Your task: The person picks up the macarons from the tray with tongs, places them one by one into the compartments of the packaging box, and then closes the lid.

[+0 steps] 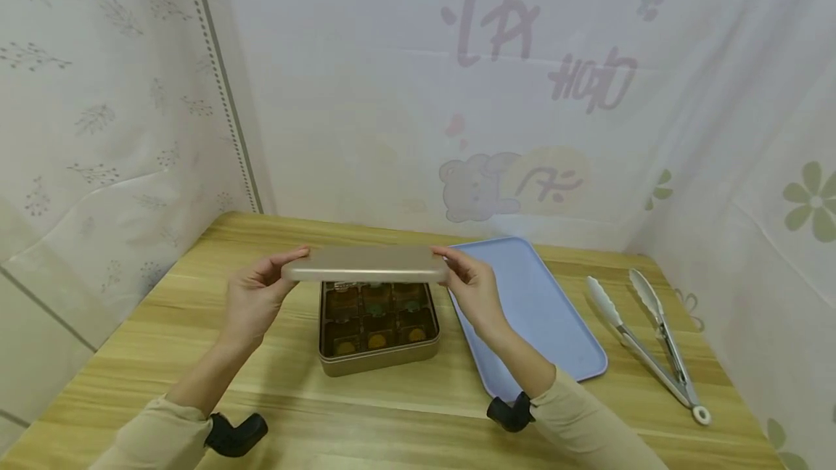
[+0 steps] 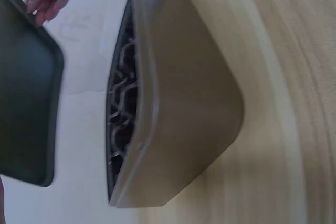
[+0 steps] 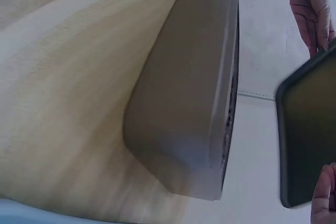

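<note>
A gold metal lid (image 1: pixel 367 263) is held level in the air by both hands. My left hand (image 1: pixel 256 294) pinches its left end between thumb and fingers, and my right hand (image 1: pixel 475 290) pinches the right end. Underneath, the matching gold tin (image 1: pixel 382 361) stands uncovered on the table. Inside it a divided clear insert (image 1: pixel 376 321) shows several compartments with small round yellowish things; the back of the tin is partly hidden by the lid. Both wrist views show a gap between the lid (image 2: pixel 26 93) and the tin (image 3: pixel 184 93).
A light blue tray (image 1: pixel 538 296) lies right of the tin, partly beneath my right forearm. Metal tongs (image 1: pixel 653 354) with pale tips lie spread farther right. Everything stands on a wood-grain table (image 1: pixel 366 426), with printed cloth curtains (image 1: pixel 366 93) behind and at the sides.
</note>
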A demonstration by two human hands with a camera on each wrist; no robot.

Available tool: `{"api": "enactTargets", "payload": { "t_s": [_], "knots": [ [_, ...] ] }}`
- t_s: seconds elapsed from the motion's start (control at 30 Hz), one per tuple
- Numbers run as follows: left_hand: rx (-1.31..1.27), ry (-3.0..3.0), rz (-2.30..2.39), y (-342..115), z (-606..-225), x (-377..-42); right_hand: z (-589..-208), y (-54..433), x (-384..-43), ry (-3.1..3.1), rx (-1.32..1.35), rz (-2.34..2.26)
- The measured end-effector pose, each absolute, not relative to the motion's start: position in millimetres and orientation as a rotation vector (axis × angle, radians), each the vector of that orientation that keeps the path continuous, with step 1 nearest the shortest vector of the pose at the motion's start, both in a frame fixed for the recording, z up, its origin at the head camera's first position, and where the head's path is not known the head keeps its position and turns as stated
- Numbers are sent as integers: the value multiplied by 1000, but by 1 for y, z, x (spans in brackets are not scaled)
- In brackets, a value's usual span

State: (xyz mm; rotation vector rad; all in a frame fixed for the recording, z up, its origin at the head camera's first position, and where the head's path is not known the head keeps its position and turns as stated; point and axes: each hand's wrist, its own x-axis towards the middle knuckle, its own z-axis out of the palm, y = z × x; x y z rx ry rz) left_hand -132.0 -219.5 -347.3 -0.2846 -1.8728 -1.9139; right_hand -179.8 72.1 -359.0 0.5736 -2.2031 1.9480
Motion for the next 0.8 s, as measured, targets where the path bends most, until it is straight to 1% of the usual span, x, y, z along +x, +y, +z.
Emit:
{"api": "enactTargets", "payload": {
  "t_s": [0.2,0.37,0.5,0.8],
  "knots": [
    [-177,-1929,-1911,-214,-358,-132,-366,76,-179,-2195,560,1971],
    [-130,-1971,-1973,-211,-365,-131,-373,79,-179,-2174,526,2111],
    [-136,-1964,-2044,-211,-371,-130,-377,81,-180,-2154,463,2235],
    [-29,-2045,-2131,-212,-374,-128,-382,84,-185,-2213,342,2429]
  ]
}}
